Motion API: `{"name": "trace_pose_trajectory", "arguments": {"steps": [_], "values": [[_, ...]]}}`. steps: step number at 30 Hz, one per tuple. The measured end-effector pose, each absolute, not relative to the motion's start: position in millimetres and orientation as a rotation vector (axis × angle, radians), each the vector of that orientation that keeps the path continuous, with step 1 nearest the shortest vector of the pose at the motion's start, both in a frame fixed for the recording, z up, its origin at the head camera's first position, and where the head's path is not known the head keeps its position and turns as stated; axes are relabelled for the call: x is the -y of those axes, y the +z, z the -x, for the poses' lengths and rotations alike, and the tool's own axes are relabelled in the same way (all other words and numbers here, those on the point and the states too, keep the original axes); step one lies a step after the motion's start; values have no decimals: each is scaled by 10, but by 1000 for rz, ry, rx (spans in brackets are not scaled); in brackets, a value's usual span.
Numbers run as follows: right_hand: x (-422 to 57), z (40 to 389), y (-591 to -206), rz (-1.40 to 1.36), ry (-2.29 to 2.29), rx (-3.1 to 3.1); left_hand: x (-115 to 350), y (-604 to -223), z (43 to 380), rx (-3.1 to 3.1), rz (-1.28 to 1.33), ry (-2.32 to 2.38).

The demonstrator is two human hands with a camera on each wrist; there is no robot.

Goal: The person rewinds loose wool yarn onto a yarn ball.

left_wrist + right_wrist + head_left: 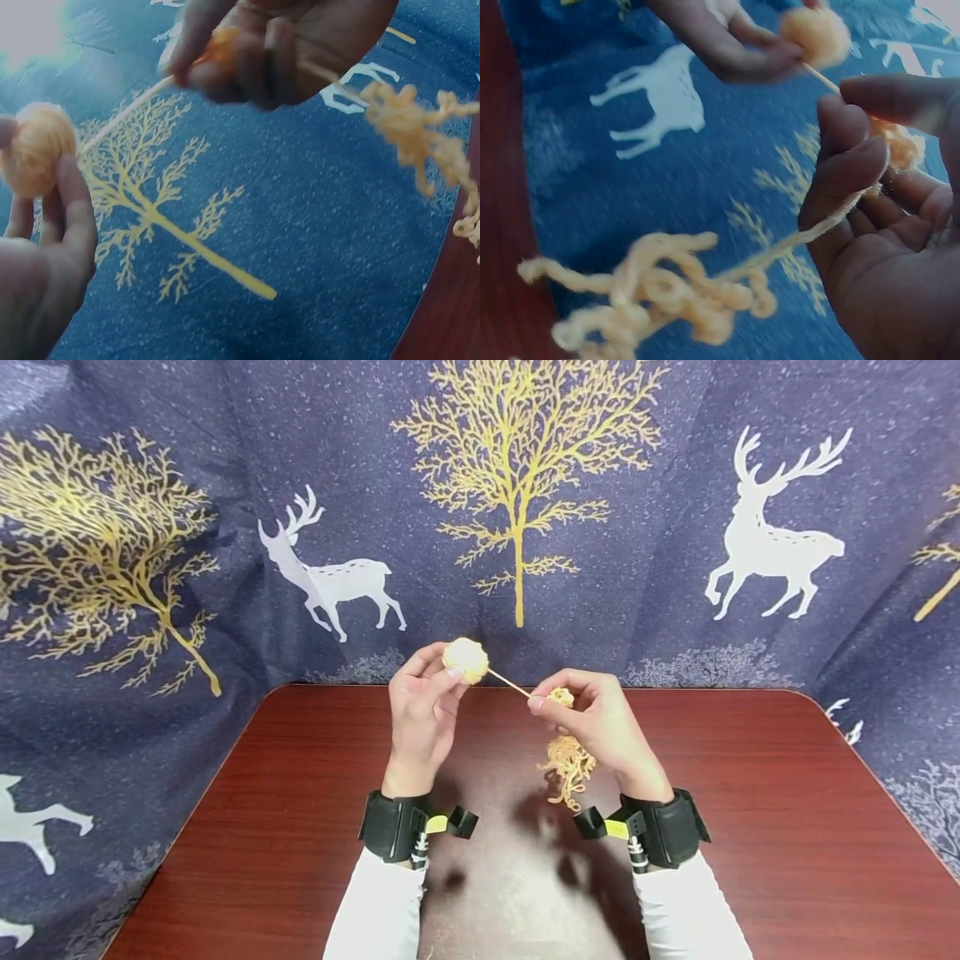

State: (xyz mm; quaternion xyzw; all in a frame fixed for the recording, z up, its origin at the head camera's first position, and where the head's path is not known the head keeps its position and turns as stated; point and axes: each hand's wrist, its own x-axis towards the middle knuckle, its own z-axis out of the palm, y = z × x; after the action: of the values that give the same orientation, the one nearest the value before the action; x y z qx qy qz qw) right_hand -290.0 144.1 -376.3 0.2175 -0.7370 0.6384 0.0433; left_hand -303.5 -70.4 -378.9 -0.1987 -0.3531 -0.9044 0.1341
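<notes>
My left hand (425,710) pinches a small pale-yellow ball of yarn (466,660) between thumb and fingers, held up above the table. From the ball a taut strand of yarn (510,683) runs to my right hand (600,718), whose thumb and forefinger pinch it. Inside the right palm sits a bunched wad of the same yarn (901,144), partly hidden by the fingers. Below that hand dangles a loose, curly tangle of yarn (568,767), joined to it by a strand that shows in the right wrist view.
A reddish-brown table (300,793) lies under both hands. Behind it hangs a dark blue cloth (450,593) printed with white deer and golden trees. Each wrist wears a black strap (395,828) with a small camera.
</notes>
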Motion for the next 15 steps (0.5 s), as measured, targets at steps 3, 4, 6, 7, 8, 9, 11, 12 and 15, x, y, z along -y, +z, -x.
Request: {"name": "trace_pose_trajectory", "arguments": {"steps": [3, 4, 6, 7, 8, 9, 11, 12, 15], "values": [[-1596, 2938, -3761, -667, 1866, 2326, 758, -3780, 3068, 966, 425, -2579], [-1655, 2950, -3763, -667, 1845, 2352, 780, -3777, 3081, 944, 374, -2564], [-1783, 2979, -3771, -667, 1807, 2394, 826, -3775, 3112, 903, 291, -2532], [-1853, 2994, -3779, -661, 1806, 2405, 849, -3776, 3128, 886, 259, -2516], [-1927, 3009, -3790, -652, 1822, 2410, 874, -3778, 3142, 873, 232, -2501], [-2004, 3020, -3802, -621, 1834, 2415, 897, -3780, 3155, 864, 206, -2486], [-2170, 3038, -3831, -527, 1830, 2433, 941, -3787, 3174, 856, 164, -2453], [-2255, 3046, -3846, -459, 1826, 2438, 961, -3790, 3179, 851, 148, -2440], [-2501, 3056, -3900, -207, 1791, 2444, 1015, -3799, 3188, 836, 115, -2410]]}}
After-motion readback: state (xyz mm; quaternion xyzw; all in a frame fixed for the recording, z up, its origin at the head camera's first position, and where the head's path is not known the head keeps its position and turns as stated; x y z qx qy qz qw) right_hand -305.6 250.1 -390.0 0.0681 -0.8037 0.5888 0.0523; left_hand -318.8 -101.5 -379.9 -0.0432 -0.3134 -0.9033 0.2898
